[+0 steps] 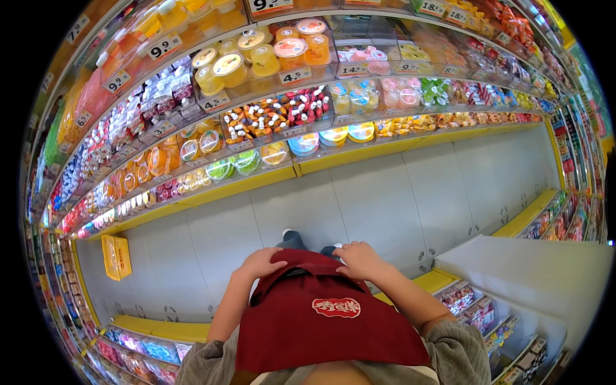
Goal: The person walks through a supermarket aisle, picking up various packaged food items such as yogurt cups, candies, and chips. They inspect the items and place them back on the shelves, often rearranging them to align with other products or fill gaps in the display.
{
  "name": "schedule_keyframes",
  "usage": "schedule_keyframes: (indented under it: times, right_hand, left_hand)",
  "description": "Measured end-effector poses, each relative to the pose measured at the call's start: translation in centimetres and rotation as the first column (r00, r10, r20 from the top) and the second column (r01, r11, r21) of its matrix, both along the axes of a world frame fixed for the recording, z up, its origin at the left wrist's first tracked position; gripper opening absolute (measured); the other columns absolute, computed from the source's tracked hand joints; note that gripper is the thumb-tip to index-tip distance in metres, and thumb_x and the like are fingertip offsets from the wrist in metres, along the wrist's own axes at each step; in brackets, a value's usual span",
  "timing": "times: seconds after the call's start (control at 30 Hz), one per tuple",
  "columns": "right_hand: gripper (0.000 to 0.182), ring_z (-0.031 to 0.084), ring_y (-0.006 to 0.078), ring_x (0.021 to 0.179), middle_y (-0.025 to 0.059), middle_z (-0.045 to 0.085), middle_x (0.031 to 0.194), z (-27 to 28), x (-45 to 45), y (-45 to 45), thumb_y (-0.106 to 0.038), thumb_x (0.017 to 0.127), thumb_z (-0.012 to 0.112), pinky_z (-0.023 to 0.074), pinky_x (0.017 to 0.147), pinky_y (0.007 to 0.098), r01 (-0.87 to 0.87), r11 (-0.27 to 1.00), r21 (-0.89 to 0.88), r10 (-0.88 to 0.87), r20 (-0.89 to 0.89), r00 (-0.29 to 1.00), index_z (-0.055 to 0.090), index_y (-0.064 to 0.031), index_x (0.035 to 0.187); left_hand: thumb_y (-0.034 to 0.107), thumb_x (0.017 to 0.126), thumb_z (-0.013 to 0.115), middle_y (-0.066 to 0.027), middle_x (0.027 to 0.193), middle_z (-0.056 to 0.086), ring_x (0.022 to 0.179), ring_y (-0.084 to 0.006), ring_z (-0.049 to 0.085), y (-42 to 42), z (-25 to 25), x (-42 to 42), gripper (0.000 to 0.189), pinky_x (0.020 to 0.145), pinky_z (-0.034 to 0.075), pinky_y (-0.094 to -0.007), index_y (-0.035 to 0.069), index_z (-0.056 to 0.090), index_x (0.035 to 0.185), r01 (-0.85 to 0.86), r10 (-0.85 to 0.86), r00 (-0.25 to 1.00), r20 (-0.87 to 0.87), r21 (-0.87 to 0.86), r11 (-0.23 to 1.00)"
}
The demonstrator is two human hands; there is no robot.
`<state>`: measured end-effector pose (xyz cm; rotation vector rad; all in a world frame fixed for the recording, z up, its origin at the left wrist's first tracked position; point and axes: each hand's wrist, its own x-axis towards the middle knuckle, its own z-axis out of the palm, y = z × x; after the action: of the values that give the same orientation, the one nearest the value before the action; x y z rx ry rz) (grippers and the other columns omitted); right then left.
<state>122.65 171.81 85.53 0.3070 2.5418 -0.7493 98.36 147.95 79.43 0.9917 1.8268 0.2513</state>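
Note:
My left hand rests at the left edge of a dark red apron, its thumb apart from its fingers. On the other side, my right hand lies against the apron's right edge, with fingers and thumb apart. Neither hand visibly holds anything. Between them the apron's front pocket gapes a little and shows a dark inside. An embroidered badge with writing is on the apron. Beyond my hands, my shoes partly show on the floor.
Curved-looking tiered shelves ahead hold jelly cups, small bottle-shaped sweets and wrapped snacks, with price tags. A yellow basket stands on the grey tiled floor at left. Behind me are more snack shelves and a white panel.

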Motion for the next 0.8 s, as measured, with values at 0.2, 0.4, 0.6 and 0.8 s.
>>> schedule_keyframes:
  times: [0.2,0.4,0.6,0.8]
  right_hand:
    - [0.042,0.066,0.0327,0.108,0.011,0.071,0.11,-2.4,-5.5,2.5,-0.035,0.086,0.077,0.0504,0.094,0.0469,-0.036,0.999,0.019,0.037,-0.024,0.999,0.067,-0.0122,0.12]
    - [0.043,0.066,0.0337,0.108,0.0117,0.071,0.112,-3.0,-10.7,4.1,-0.035,0.087,0.075,0.0518,0.093,0.0471,-0.117,0.993,0.023,0.118,-0.035,0.992,0.066,-0.0128,0.123]
    - [0.042,0.066,0.0341,0.112,0.0132,0.071,0.117,-8.8,-12.4,7.0,-0.035,0.088,0.075,0.0523,0.095,0.0478,-0.185,0.98,-0.069,0.194,0.154,0.969,0.066,-0.0119,0.122]
    - [0.041,0.067,0.0353,0.108,0.0151,0.072,0.111,-11.1,-17.4,12.3,-0.035,0.089,0.074,0.0534,0.095,0.0464,-0.197,0.97,-0.145,0.2,0.004,0.98,0.068,-0.0117,0.123]
  left_hand:
    - [0.056,0.092,0.066,-0.0189,0.131,0.068,0.123,-0.0372,0.062,-1.4,-3.5,-0.4,0.065,0.104,0.05,-0.0452,0.013,0.062,0.141,-0.047,0.046,0.999,-0.022,-0.091,0.995]
    - [0.059,0.089,0.069,-0.0175,0.137,0.065,0.124,-0.0336,0.063,0.1,-11.1,-3.1,0.073,0.105,0.049,-0.044,0.011,0.059,0.143,-0.093,0.119,0.984,0.134,-0.183,0.979]
    - [0.047,0.1,0.065,-0.0199,0.138,0.063,0.119,-0.0286,0.065,4.9,-14.5,-14.2,0.068,0.099,0.053,-0.0493,0.011,0.044,0.153,-0.91,0.526,-0.064,0.848,-0.266,0.319]
    - [0.031,0.103,0.061,-0.011,0.122,0.07,0.102,-0.0211,0.067,-2.6,-10.8,-27.6,0.039,0.087,0.054,-0.035,0.01,0.058,0.136,-0.865,0.782,-0.296,0.548,0.194,-0.463]
